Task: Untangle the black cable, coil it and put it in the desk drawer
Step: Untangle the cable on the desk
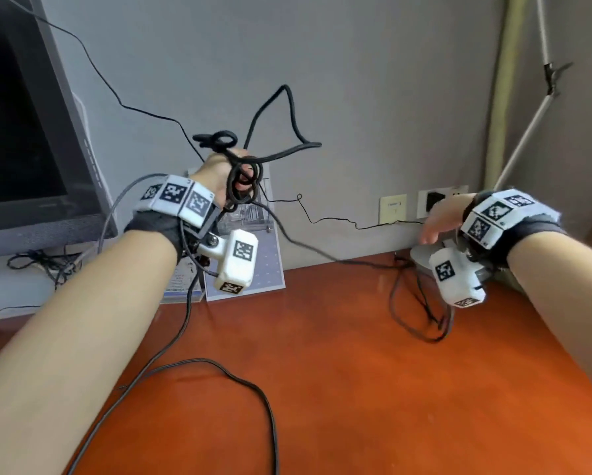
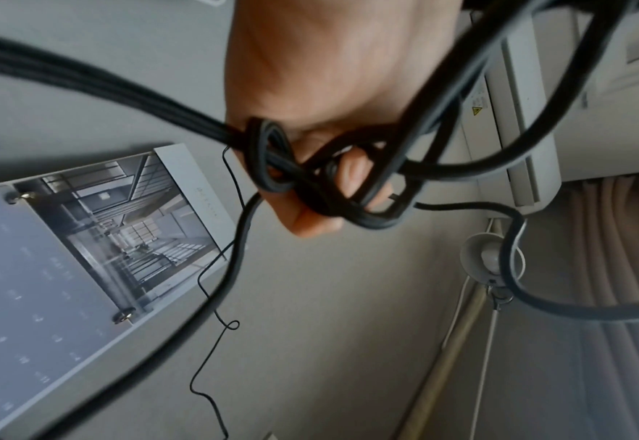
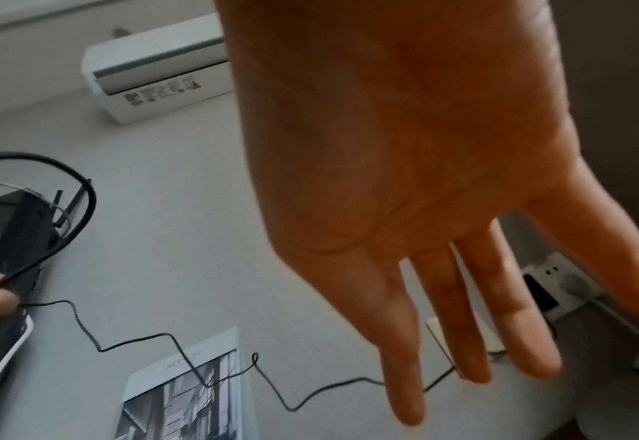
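Observation:
My left hand (image 1: 224, 174) is raised above the desk and grips a knotted bundle of the black cable (image 1: 244, 181). Loops of it stick up and to the right toward the wall. In the left wrist view the fingers (image 2: 352, 172) curl round the tangle of the cable (image 2: 310, 181). One strand runs down to the right and ends in loose loops (image 1: 421, 303) on the desk under my right wrist. My right hand (image 1: 438, 217) hovers at the back right, fingers straight and spread, holding nothing; its palm (image 3: 404, 178) fills the right wrist view.
A dark monitor (image 1: 23, 125) stands at the left. A framed calendar (image 1: 256, 245) leans on the grey wall. A thin black wire (image 1: 332, 219) runs along the wall to the sockets (image 1: 435, 200). A white lamp base (image 1: 421, 255) sits at the back right of the orange desk (image 1: 339, 389).

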### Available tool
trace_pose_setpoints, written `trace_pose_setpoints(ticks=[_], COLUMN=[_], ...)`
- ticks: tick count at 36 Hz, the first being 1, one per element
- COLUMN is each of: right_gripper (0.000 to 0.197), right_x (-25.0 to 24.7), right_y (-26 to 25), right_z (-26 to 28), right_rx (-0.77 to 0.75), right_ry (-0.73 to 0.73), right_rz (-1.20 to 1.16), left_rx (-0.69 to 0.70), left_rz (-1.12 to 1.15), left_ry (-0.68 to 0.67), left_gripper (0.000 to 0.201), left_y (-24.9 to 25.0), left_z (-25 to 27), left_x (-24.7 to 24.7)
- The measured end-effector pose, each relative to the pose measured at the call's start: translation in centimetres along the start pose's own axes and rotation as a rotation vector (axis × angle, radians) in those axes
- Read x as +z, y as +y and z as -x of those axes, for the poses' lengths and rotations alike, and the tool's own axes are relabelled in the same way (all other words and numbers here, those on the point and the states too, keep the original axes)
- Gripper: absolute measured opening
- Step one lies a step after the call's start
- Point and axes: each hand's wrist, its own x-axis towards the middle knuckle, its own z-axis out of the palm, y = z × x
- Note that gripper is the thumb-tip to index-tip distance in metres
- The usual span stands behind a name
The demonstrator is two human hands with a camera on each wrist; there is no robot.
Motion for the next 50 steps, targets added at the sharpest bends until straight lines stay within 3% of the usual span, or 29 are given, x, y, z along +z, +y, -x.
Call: trace_pose_setpoints(ticks=[3, 6, 10, 13, 16, 22, 26, 29, 31, 33, 36, 40, 42, 44, 50], right_gripper=[0.036, 0.038, 0.036, 0.056, 0.055, 0.036, 0.017, 0.023, 0.024, 0.017, 0.031, 0.047, 0.046, 0.041, 0.048], right_x=[1.0, 3.0, 6.5, 9.1, 10.2, 11.2, 12.1, 11.5, 10.7, 10.5, 11.3, 12.7, 13.7, 14.4, 13.6], right_y=[-1.6, -2.2, -2.0, -3.5, -5.5, -6.6, -3.7, -1.8, -1.8, -2.3, -3.1, -4.4, -5.2, -5.9, -8.1], right_z=[1.7, 3.0, 4.0, 5.0, 5.8, 5.1, 3.5, 2.7, 3.2, 3.6, 4.6, 5.5, 5.4, 5.3, 5.3], right_rx=[-0.052, -0.024, -0.011, -0.058, -0.125, -0.149, 0.035, 0.165, 0.183, 0.106, -0.051, -0.139, -0.171, -0.227, -0.375], right_ry=[-0.177, -0.312, -0.348, -0.466, -0.444, -0.393, -0.259, -0.19, -0.127, -0.085, -0.259, -0.414, -0.281, -0.022, 0.436], right_rz=[-0.158, -0.187, -0.291, -0.416, -0.499, -0.369, -0.616, -0.895, -1.037, -1.042, -1.004, -0.688, -0.494, -0.318, -0.304], left_rx=[-0.018, -0.026, -0.036, -0.023, -0.022, -0.022, -0.003, -0.064, -0.091, -0.055, -0.011, 0.033, -0.012, -0.047, -0.051], left_rz=[-0.03, -0.047, -0.181, -0.191, -0.172, -0.24, -0.375, -0.309, -0.279, -0.345, -0.443, -0.634, -0.654, -0.666, -0.75], left_ry=[-0.106, -0.112, -0.086, -0.064, -0.074, -0.025, 0.099, 0.105, 0.205, 0.287, 0.338, 0.338, 0.331, 0.324, 0.264], left_gripper=[0.055, 0.065, 0.045, 0.043, 0.04, 0.037, 0.035, 0.035, 0.036, 0.036, 0.034, 0.037, 0.036, 0.032, 0.032], left_y=[-0.4, -0.2, -0.2, -0.9, -1.6, -1.7, -1.7, -2.6, -3.6, -5.0, -7.1, -9.0, -9.9, -10.8, -12.4], left_z=[0.3, 0.7, 0.9, 0.7, 0.7, 0.7, 1.1, 1.2, 1.3, 1.5, 1.7, 1.9, 2.1, 2.6, 2.8], left_x=[-0.4, -1.0, -2.0, -2.2, -1.9, -2.7, -5.3, -7.5, -7.8, -7.8, -8.4, -9.4, -9.7, -9.7, -8.8])
